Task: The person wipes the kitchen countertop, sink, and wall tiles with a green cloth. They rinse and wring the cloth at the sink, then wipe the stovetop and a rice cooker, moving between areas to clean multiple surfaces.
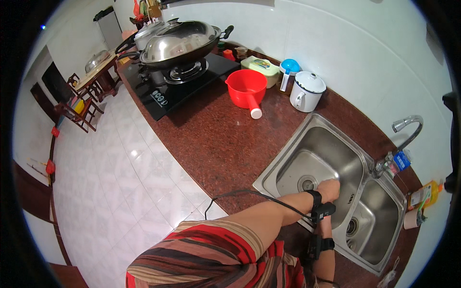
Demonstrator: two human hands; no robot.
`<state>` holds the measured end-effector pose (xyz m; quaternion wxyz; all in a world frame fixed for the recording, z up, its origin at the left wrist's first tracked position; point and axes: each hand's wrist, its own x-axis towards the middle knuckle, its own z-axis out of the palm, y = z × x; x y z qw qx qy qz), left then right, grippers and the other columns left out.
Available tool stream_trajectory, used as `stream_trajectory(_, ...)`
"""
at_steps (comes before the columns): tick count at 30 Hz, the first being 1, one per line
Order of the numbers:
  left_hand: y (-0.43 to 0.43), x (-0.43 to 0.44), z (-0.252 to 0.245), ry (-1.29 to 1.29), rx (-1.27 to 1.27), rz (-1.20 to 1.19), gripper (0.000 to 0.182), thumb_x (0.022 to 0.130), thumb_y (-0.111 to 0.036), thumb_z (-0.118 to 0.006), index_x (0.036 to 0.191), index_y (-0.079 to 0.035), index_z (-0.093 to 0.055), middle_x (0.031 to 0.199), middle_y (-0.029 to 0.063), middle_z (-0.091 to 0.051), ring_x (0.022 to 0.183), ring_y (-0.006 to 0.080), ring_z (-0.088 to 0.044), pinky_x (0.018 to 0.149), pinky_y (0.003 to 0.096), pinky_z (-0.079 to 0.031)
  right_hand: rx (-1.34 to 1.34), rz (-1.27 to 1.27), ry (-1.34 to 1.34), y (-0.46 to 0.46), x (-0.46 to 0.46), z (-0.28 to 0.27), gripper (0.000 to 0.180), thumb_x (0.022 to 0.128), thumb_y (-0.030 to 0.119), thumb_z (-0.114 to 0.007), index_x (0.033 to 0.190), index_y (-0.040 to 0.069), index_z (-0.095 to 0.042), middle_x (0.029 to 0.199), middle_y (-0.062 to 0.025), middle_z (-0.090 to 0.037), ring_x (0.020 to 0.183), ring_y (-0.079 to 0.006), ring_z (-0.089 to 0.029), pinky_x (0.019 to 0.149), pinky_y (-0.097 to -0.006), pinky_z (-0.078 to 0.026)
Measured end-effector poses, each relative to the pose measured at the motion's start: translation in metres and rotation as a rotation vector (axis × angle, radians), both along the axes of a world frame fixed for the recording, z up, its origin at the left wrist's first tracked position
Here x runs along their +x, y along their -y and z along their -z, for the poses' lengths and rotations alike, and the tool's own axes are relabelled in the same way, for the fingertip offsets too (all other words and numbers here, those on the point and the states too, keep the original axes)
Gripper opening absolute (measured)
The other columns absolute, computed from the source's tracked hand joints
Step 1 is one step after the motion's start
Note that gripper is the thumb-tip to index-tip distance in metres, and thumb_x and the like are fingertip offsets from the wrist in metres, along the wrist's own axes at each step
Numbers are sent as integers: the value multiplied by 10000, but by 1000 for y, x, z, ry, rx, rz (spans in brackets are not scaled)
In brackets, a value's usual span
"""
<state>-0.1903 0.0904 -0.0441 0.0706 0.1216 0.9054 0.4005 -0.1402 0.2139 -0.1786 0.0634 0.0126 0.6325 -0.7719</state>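
Both hands are close together over the larger basin of a stainless steel double sink [306, 140]. My left hand [328, 190] reaches across from the left, back upward, its fingers bent down and mostly hidden. My right hand [325, 226] is just below it in the picture, largely covered by the left wrist and a black device strapped there [324, 211]. Whether either hand holds anything is hidden. A drain strainer [307, 183] lies in the basin floor beside my left hand. Another black strapped device [316, 247] sits on my right wrist.
A chrome faucet [414, 135] rises behind the sink. A black cable [248, 191] crosses the reddish stone counter [212, 151]. A red dipper [246, 88], a white enamel mug [308, 91] and a lidded wok [180, 41] on a gas stove [158, 99] stand leftward. A yellow bottle [425, 194] stands at right.
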Motion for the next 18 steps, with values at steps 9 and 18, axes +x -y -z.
stream_trajectory(9,23,25,-19,-335,74,-124,315,878,-348,-565,1022,-68,-571,826,181,-633,834,363,-637,670,465,-502,367,149,-254,32,-12,-48,296,888,219,-608,1105,21,-575,937,-58,-628,820,-159,-582,711,-302,-481)
stream_trajectory(18,136,-3,-32,589,1051,317,284,900,-155,-560,1169,-64,-562,1006,69,-637,886,157,-621,737,285,-529,-452,-117,272,40,33,-156,451,918,351,-560,1269,74,-503,1088,-76,-608,868,-191,-592,719,-345,-490)
